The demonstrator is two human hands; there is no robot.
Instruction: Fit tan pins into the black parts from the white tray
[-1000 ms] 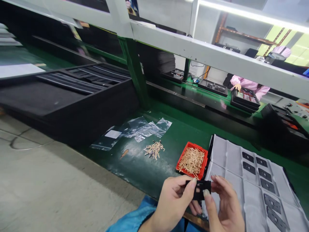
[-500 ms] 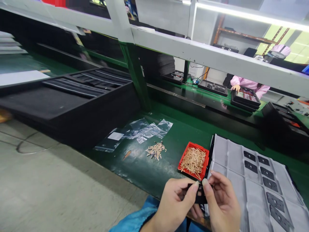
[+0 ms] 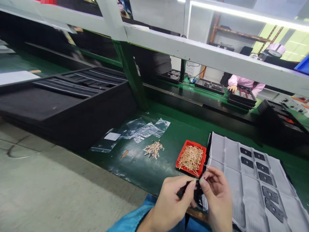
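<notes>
My left hand (image 3: pixel 172 201) and my right hand (image 3: pixel 216 193) meet at the table's near edge, both pinched on a small flat black plastic part (image 3: pixel 196 190), mostly hidden between the fingertips. Just beyond them stands a small red tray (image 3: pixel 180 157) filled with thin tan sticks. A loose heap of the same sticks (image 3: pixel 153 149) lies on the green table (image 3: pixel 149 170) to its left. To the right lies a grey compartmented sheet (image 3: pixel 231 167) with several black parts (image 3: pixel 260 167) set in its pockets.
Clear plastic bags (image 3: pixel 137 130) lie left of the stick heap. A large black foam block (image 3: pixel 60 103) fills the left of the table. A green post (image 3: pixel 131 77) rises behind. Across the bench a person in a pink sleeve (image 3: pixel 243 83) handles black trays (image 3: pixel 241 96).
My hands have drawn closer together over the black part, the right fingertips now pressed against the left ones. The part is more covered than a second ago.
</notes>
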